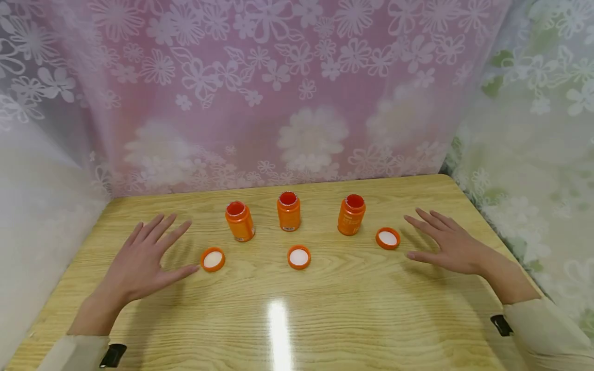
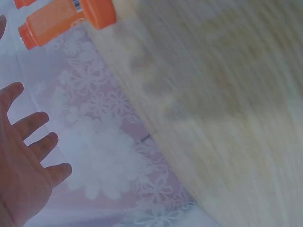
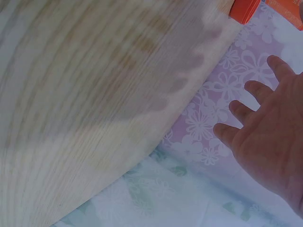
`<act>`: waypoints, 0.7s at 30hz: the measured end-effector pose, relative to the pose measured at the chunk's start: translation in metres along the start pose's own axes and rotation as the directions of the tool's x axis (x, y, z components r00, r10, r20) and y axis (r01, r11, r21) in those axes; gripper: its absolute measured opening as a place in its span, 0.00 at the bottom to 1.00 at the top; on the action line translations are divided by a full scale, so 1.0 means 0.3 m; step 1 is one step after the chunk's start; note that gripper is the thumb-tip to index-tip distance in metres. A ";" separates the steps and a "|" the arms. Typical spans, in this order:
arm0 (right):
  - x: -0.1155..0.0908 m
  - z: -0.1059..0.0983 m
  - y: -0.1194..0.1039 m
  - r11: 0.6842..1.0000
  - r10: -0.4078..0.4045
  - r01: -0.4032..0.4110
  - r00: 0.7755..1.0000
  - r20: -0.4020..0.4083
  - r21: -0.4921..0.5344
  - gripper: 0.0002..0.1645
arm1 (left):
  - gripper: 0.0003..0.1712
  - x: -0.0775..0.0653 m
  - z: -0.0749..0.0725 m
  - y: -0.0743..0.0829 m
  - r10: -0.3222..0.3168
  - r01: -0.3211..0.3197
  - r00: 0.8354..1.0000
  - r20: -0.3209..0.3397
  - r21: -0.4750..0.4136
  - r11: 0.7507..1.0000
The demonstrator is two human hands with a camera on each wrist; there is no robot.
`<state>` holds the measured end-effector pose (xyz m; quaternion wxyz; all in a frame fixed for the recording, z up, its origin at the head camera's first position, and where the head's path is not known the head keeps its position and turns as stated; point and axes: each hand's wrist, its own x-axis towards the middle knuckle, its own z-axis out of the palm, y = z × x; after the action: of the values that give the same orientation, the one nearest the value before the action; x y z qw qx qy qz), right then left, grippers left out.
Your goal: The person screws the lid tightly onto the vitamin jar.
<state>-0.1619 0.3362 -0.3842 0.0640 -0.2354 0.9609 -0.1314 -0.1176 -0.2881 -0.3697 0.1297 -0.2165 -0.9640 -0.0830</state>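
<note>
Three orange bottles stand uncapped and upright on the table: a left bottle (image 1: 240, 222), a middle bottle (image 1: 289, 212) and a right bottle (image 1: 350, 215). In front of them lie three orange caps with their white insides up: a left cap (image 1: 213, 259), a middle cap (image 1: 299, 257) and a right cap (image 1: 388, 238). My left hand (image 1: 143, 257), fingers spread, hovers above the table with its thumb tip beside the left cap. On the other side my right hand (image 1: 452, 245) is spread and holds nothing, its fingers pointing toward the right cap.
The wood-grain table (image 1: 362, 319) reaches back to a pink flowered curtain (image 1: 297, 103). Pale flowered cloth (image 1: 547, 154) hangs along the right side, and whitish cloth (image 1: 42, 206) along the left. A bright light reflection streaks the front of the tabletop.
</note>
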 end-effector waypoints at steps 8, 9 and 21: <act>0.005 -0.001 -0.013 1.000 0.001 -0.001 1.000 0.006 0.015 0.49 | 0.51 0.096 -0.023 0.058 0.040 -0.040 0.999 0.009 0.010 0.999; 0.006 -0.001 -0.014 1.000 0.001 -0.001 1.000 0.008 0.017 0.49 | 0.51 0.107 -0.024 0.063 0.045 -0.045 0.999 0.007 0.009 0.999; 0.033 -0.004 -0.033 1.000 -0.005 0.005 1.000 0.014 0.026 0.49 | 0.51 0.237 -0.039 0.144 0.106 -0.106 0.994 0.008 0.000 0.994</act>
<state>-0.1664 0.3233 -0.3807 0.0737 -0.2378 0.9580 -0.1423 -0.1582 -0.2241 -0.3337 0.1300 -0.2677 -0.9517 -0.0751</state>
